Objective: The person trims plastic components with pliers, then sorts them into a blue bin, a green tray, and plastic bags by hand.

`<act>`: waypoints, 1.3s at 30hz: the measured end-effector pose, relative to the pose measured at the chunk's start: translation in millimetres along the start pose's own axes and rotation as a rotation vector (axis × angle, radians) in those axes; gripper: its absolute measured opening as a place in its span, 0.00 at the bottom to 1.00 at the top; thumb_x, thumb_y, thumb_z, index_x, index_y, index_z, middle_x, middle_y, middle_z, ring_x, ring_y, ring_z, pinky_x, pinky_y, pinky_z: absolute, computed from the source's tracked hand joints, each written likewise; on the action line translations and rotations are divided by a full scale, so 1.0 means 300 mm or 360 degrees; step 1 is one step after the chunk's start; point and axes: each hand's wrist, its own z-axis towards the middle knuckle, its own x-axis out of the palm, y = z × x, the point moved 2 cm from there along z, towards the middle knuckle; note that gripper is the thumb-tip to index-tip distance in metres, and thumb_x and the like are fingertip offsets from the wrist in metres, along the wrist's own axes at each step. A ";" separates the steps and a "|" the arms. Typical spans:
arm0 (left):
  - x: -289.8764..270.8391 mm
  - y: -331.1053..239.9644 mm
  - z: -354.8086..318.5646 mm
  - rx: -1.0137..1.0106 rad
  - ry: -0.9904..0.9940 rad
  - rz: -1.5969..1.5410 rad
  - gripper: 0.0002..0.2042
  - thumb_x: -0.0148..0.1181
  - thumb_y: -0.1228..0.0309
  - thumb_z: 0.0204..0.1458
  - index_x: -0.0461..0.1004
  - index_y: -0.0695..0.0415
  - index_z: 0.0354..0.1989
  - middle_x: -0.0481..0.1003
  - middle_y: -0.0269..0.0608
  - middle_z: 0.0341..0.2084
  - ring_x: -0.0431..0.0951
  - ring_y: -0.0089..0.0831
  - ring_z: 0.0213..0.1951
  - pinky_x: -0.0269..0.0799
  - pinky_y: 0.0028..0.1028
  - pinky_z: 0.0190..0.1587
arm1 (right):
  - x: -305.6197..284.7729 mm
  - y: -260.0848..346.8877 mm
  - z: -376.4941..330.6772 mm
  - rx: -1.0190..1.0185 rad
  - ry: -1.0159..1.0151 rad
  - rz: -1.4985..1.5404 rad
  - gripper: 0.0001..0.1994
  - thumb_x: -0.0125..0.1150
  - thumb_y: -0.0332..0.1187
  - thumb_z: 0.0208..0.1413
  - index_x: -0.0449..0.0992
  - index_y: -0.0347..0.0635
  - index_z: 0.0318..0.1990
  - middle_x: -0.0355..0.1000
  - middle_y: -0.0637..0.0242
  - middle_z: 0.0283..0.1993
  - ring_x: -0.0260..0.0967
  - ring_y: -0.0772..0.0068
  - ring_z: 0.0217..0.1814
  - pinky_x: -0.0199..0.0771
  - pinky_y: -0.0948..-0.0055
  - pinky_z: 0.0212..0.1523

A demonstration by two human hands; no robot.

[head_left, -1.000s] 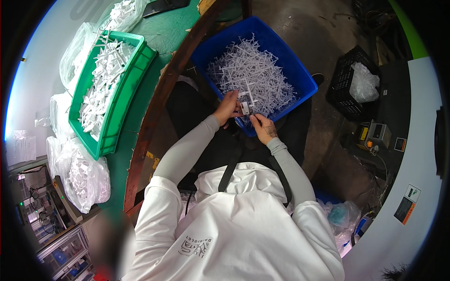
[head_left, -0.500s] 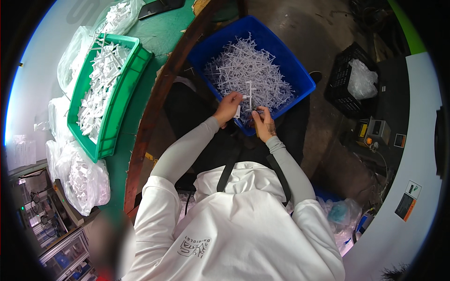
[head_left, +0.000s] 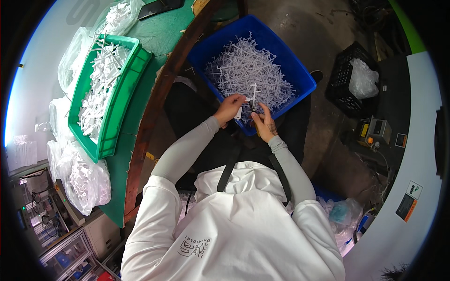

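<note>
My left hand [head_left: 228, 108] pinches a white plastic sprue [head_left: 254, 92] with thin side arms, over the near edge of the blue bin [head_left: 273, 38]. Below those fingers hangs a small flat white part [head_left: 238, 113]. My right hand [head_left: 265, 125] is closed on a small hand tool that looks like nippers [head_left: 252, 106]. Its dark jaws touch or nearly touch the sprue; most of the handle is hidden by the palm. Beneath both hands, the bin holds a heap of thin white sprues [head_left: 246, 65].
A green tray [head_left: 123, 105] of white plastic parts stands on the green table [head_left: 161, 40] to the left, with filled clear bags [head_left: 84, 180] around it. On the floor at right is a black crate [head_left: 340, 84] with a clear bag inside. A phone [head_left: 160, 7] lies at the table's far end.
The sprue has shifted slightly and now shows a cross arm near its top. The tool's dark jaws have come up against it. A blurred shape at the lower left is gone.
</note>
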 end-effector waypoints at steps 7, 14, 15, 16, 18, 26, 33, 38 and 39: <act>-0.002 0.014 0.004 -0.0091 0.0106 0.0028 0.16 0.50 0.58 0.58 0.75 0.60 0.38 0.68 0.30 0.23 0.63 0.19 0.27 0.60 0.22 0.31 | 0.005 -0.003 0.000 0.0098 0.0015 0.0199 0.26 0.51 0.41 0.59 0.53 0.44 0.62 0.76 0.59 0.37 0.74 0.72 0.31 0.71 0.73 0.36; 0.004 -0.005 -0.012 -0.0153 0.0158 0.0046 0.16 0.50 0.59 0.57 0.76 0.59 0.36 0.68 0.31 0.23 0.63 0.20 0.28 0.61 0.24 0.32 | 0.002 -0.022 0.005 0.0043 -0.0018 0.0021 0.22 0.51 0.41 0.59 0.61 0.41 0.57 0.75 0.60 0.33 0.72 0.74 0.28 0.71 0.75 0.32; 0.002 -0.006 -0.012 -0.0153 0.0155 0.0046 0.16 0.50 0.59 0.57 0.76 0.59 0.36 0.68 0.31 0.23 0.63 0.20 0.28 0.61 0.24 0.32 | 0.001 -0.016 0.003 0.0042 -0.0015 0.0021 0.22 0.51 0.41 0.59 0.61 0.41 0.57 0.75 0.60 0.33 0.72 0.74 0.28 0.71 0.75 0.32; 0.001 -0.008 -0.012 -0.0206 0.0167 0.0058 0.16 0.50 0.59 0.57 0.76 0.59 0.36 0.69 0.32 0.25 0.65 0.21 0.30 0.62 0.25 0.34 | -0.003 -0.011 0.001 0.0100 0.0002 0.0021 0.21 0.51 0.41 0.59 0.62 0.40 0.56 0.74 0.62 0.31 0.71 0.74 0.26 0.70 0.75 0.30; 0.008 -0.015 -0.017 -0.0262 0.0183 0.0068 0.16 0.51 0.59 0.57 0.76 0.59 0.36 0.71 0.33 0.27 0.67 0.22 0.31 0.64 0.25 0.36 | -0.009 -0.010 -0.006 0.0162 0.0017 0.0019 0.21 0.51 0.41 0.59 0.63 0.39 0.55 0.73 0.63 0.29 0.70 0.75 0.24 0.70 0.75 0.28; 0.016 -0.077 -0.034 -0.0260 0.0144 0.0088 0.15 0.52 0.61 0.56 0.76 0.61 0.37 0.76 0.39 0.33 0.73 0.25 0.39 0.66 0.26 0.44 | -0.020 -0.091 0.058 -0.0025 -0.0226 -0.0103 0.18 0.50 0.40 0.61 0.65 0.39 0.52 0.67 0.70 0.22 0.61 0.82 0.17 0.62 0.78 0.17; -0.102 -0.248 -0.214 0.0653 -0.0550 0.0106 0.10 0.52 0.68 0.58 0.74 0.62 0.34 0.69 0.36 0.20 0.68 0.19 0.24 0.66 0.22 0.28 | -0.042 -0.263 0.077 0.0441 -0.0360 0.0631 0.30 0.53 0.43 0.59 0.49 0.50 0.66 0.73 0.60 0.33 0.65 0.73 0.22 0.67 0.73 0.22; -0.334 -0.642 -0.737 0.1237 -0.1519 0.0997 0.07 0.50 0.71 0.58 0.74 0.59 0.32 0.74 0.39 0.23 0.73 0.27 0.22 0.68 0.24 0.25 | -0.134 -0.314 0.072 0.0477 -0.0252 0.0549 0.25 0.50 0.46 0.59 0.58 0.46 0.60 0.70 0.63 0.32 0.68 0.70 0.22 0.68 0.73 0.21; -0.418 -0.651 -0.828 0.1535 -0.1782 0.1005 0.08 0.49 0.72 0.59 0.71 0.59 0.30 0.73 0.37 0.21 0.73 0.25 0.23 0.69 0.25 0.27 | -0.132 -0.321 0.078 0.0493 -0.0246 0.0534 0.23 0.50 0.47 0.59 0.60 0.46 0.58 0.70 0.63 0.32 0.68 0.70 0.22 0.68 0.72 0.22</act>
